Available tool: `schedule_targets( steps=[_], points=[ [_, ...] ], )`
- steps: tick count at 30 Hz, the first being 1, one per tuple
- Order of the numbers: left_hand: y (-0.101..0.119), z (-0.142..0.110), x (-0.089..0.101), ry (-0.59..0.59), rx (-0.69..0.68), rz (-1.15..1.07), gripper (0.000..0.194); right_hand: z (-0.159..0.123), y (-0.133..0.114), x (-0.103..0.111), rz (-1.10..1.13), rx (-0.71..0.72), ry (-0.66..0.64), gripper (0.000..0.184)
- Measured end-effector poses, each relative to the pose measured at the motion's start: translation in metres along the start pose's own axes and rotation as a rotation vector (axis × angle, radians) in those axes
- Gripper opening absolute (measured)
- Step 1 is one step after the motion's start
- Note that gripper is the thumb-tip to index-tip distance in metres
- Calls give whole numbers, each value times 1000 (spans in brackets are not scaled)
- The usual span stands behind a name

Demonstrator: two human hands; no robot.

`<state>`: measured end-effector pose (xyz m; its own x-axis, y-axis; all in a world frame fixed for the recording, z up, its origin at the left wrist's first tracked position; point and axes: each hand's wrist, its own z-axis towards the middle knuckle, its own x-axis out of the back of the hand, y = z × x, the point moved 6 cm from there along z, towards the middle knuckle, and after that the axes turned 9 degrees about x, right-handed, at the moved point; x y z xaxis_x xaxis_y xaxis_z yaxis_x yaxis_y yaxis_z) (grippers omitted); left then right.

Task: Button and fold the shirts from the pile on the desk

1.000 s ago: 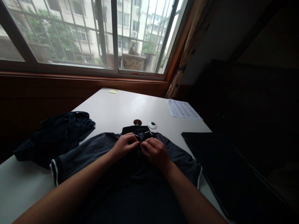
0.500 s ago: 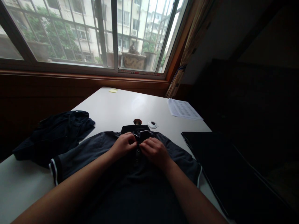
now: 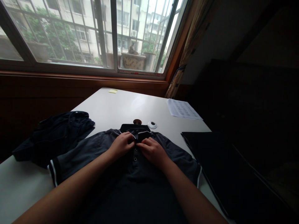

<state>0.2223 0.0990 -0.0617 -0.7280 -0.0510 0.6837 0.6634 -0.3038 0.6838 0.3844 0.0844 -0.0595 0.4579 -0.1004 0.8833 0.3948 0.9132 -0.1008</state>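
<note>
A dark polo shirt (image 3: 98, 149) with white trim lies front-up on the white table (image 3: 121, 105), its collar pointing away from me. My left hand (image 3: 121, 143) and my right hand (image 3: 152, 150) meet at the top of the button placket, just under the collar. Both have their fingers curled and pinched on the placket cloth. Two buttons show below my hands. What is under my fingertips is hidden.
A second dark garment (image 3: 56, 133) lies crumpled at the left. Beyond the collar sit a small brown round thing (image 3: 137, 121) and a white disc (image 3: 152, 125). A printed sheet (image 3: 183, 109) lies far right, a yellow note (image 3: 113, 91) by the window. A dark flat slab (image 3: 221, 165) borders the right.
Both hands have moved up the placket toward the collar, uncovering two buttons below them. The collar has shifted slightly away from me.
</note>
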Motion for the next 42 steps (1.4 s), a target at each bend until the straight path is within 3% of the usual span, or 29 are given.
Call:
schedule_targets(
  steps=[6, 12, 15, 19, 21, 26, 32, 37, 42],
  points=[
    [-8, 1, 0, 58, 73, 160, 7, 0, -3, -2, -59, 34, -44, 32],
    [-6, 0, 3, 87, 63, 150, 7, -1, -3, 1, 9, 35, -16, 38],
    [-6, -1, 19, 221, 89, 39, 6, -2, 2, 5, 72, -34, 49, 44],
    [-10, -4, 44, 458, 64, -19, 13, -6, 11, 14, 90, -174, 187, 36],
    [-12, -1, 44, 415, 9, 57, 16, -7, 14, 16, 86, -211, 218, 34],
    [-25, 5, 29, 121, -78, 240, 18, -9, 17, 9, 59, -219, 107, 36],
    [-38, -3, 35, -121, -259, 336, 38, -25, 39, 14, -35, -333, 90, 42],
    [-51, -5, 43, -170, -221, 430, 43, -31, 61, 22, -135, -360, 19, 49],
    [-45, 0, 50, -99, -234, 328, 37, -6, 75, 32, -114, -260, 60, 56]
  ],
)
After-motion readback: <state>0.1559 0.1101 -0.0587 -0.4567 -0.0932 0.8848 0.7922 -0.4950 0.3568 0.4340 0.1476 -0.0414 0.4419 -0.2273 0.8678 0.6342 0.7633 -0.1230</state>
